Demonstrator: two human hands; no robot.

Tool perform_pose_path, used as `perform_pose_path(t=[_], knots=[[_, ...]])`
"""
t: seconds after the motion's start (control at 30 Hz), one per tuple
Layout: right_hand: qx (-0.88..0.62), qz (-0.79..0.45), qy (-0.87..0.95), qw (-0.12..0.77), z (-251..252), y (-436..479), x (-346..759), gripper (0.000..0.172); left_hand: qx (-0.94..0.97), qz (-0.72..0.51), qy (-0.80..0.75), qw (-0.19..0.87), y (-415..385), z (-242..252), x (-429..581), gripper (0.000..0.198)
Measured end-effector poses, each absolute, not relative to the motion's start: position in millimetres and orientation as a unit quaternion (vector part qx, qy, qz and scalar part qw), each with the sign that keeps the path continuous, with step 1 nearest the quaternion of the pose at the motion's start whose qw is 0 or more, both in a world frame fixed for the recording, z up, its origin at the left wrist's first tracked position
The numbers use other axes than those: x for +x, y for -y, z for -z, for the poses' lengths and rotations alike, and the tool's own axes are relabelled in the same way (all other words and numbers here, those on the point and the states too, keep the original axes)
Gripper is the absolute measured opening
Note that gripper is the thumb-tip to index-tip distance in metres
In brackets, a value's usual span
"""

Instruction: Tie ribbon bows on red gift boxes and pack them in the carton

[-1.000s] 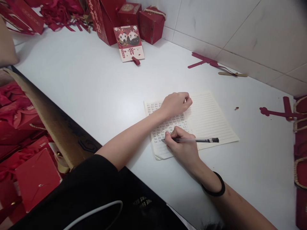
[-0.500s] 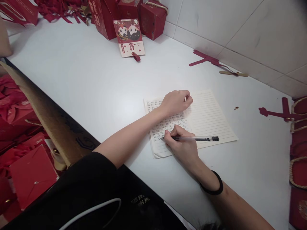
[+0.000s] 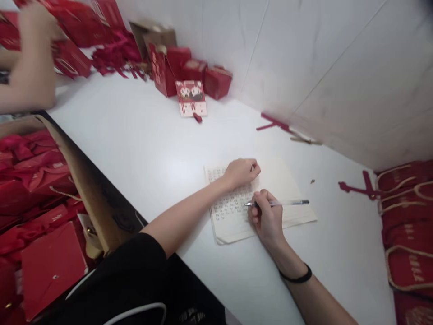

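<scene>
At nine o'clock from the notebook [image 3: 289, 187], a cardboard box [image 3: 83, 198] is standing beside the counter [image 3: 135, 144], holding glossy red packets [image 3: 50, 271] and crumpled red ribbon. At three o'clock, red bags [image 3: 411, 221] are lining up, their pale twisted-rope handles looping outward; their insides are staying hidden. At eleven o'clock, angular red boxes [image 3: 218, 83] are standing behind a flat printed card [image 3: 191, 108]; their contents are not showing. Beyond them, towards ten o'clock, soft ribbon [image 3: 118, 52] is heaping up, and another person's blurred arm [image 3: 34, 81] is bending.

The notebook itself is lying open on the smooth white counter, its thin cream pages curling at the seven o'clock corner, small handwriting filling rows. The left hand [image 3: 241, 173] is resting there, fingers curling loosely together. The right hand [image 3: 269, 216] is pinching a slim clear pen [image 3: 291, 202], whose tip is pointing towards nine o'clock over the writing.
</scene>
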State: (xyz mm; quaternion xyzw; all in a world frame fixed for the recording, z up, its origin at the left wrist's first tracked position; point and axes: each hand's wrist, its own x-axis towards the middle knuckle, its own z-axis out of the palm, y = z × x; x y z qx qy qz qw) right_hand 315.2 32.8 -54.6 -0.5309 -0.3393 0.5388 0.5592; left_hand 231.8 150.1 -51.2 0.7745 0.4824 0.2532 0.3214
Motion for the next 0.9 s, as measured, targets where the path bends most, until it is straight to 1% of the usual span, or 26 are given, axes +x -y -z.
perform_pose_path(t=[0.07, 0.17, 0.23, 0.33, 0.43, 0.53, 0.63, 0.77, 0.9], knots=[[-0.535, -0.496, 0.341, 0.593, 57, -37, 320, 0.049, 0.728, -0.274, -0.494, 0.389, -150, 52, 229, 0.019], [-0.566, -0.377, 0.377, 0.628, 62, -44, 332, 0.045, 0.700, -0.320, -0.493, 0.406, -151, 55, 225, 0.020], [-0.587, -0.332, 0.397, 0.622, 64, -49, 341, 0.044, 0.674, -0.356, -0.491, 0.421, -152, 56, 223, 0.022], [-0.628, -0.310, 0.414, 0.582, 64, -54, 350, 0.051, 0.622, -0.410, -0.488, 0.455, -153, 55, 219, 0.021], [-0.646, -0.302, 0.413, 0.566, 60, -54, 349, 0.058, 0.566, -0.446, -0.493, 0.488, -151, 50, 213, 0.017], [-0.660, -0.313, 0.397, 0.556, 58, -53, 345, 0.061, 0.519, -0.465, -0.509, 0.505, -149, 47, 197, 0.013], [-0.661, -0.331, 0.391, 0.548, 61, -52, 343, 0.058, 0.496, -0.481, -0.537, 0.485, -150, 48, 167, 0.013], [-0.644, -0.359, 0.419, 0.530, 70, -53, 344, 0.047, 0.493, -0.486, -0.595, 0.408, -156, 51, 113, 0.015], [-0.638, -0.369, 0.437, 0.516, 77, -55, 343, 0.050, 0.517, -0.457, -0.653, 0.311, -165, 51, 66, 0.020]])
